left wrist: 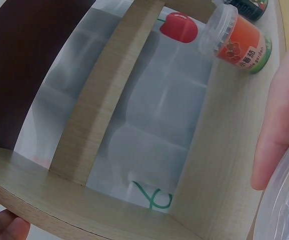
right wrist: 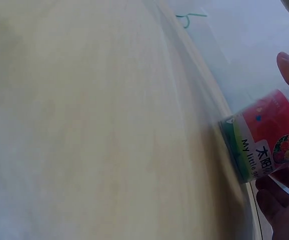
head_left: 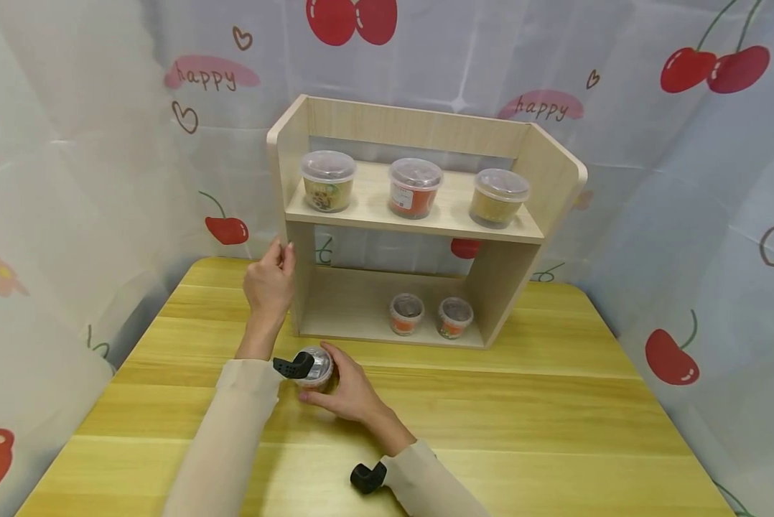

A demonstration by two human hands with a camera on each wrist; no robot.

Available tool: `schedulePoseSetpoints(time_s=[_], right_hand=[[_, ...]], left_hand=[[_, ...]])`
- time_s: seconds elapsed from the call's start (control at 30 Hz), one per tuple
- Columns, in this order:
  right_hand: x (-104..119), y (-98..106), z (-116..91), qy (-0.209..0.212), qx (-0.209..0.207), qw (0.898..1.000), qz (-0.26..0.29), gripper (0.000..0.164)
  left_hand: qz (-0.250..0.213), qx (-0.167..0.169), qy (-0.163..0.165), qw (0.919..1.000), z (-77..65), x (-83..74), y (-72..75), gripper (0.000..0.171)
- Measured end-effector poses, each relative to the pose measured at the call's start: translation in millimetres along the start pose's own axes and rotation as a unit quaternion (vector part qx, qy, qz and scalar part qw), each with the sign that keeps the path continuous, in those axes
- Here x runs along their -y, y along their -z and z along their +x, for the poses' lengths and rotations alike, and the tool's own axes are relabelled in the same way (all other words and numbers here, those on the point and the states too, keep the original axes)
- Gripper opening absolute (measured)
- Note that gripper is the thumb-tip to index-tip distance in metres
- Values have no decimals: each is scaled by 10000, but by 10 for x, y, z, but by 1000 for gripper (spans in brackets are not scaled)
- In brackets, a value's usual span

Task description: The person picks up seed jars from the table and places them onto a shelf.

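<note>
My left hand (head_left: 269,283) grips the front edge of the left side panel of a pale wooden two-tier shelf (head_left: 387,225). Its fingertips (left wrist: 7,225) show beside that panel in the left wrist view. My right hand (head_left: 356,393) holds a small lidded plastic cup (head_left: 320,368) between thumb and fingers, in front of the shelf's lower left corner. In the right wrist view this cup (right wrist: 267,137) has a red and green wrapper reading "My little garden". The left wrist's black camera mount (head_left: 294,365) hides part of its lid in the head view.
Two similar small cups, one on the left (head_left: 406,314) and one on the right (head_left: 454,317), stand on the shelf's lower board. Along the upper board are three larger lidded tubs: left (head_left: 328,183), middle (head_left: 415,190) and right (head_left: 499,199). A cherry-print curtain (head_left: 387,79) hangs behind the yellow wooden table (head_left: 555,416).
</note>
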State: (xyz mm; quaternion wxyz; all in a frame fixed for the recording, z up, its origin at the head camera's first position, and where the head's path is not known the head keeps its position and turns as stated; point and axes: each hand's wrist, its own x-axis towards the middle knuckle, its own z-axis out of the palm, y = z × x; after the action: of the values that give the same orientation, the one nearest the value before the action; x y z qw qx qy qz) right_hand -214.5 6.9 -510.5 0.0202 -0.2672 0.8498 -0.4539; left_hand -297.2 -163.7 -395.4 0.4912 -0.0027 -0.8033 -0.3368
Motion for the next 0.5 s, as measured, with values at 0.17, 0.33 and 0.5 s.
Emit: schedulePoseSetpoints(time_s=[0.17,0.33,0.5], right_hand=[[26,2,8,-45,-90,9999,-6,85],[27,-5,17,-137,-116,9998,28,82],[19,-14,21,-136,-129,9998,85,81]], left_hand=[[-26,1,-4,10000,1,-16,6,30],[-36,-26,4,10000,3,-23,13,28],[-45,34,39,10000,0,-12,12,28]])
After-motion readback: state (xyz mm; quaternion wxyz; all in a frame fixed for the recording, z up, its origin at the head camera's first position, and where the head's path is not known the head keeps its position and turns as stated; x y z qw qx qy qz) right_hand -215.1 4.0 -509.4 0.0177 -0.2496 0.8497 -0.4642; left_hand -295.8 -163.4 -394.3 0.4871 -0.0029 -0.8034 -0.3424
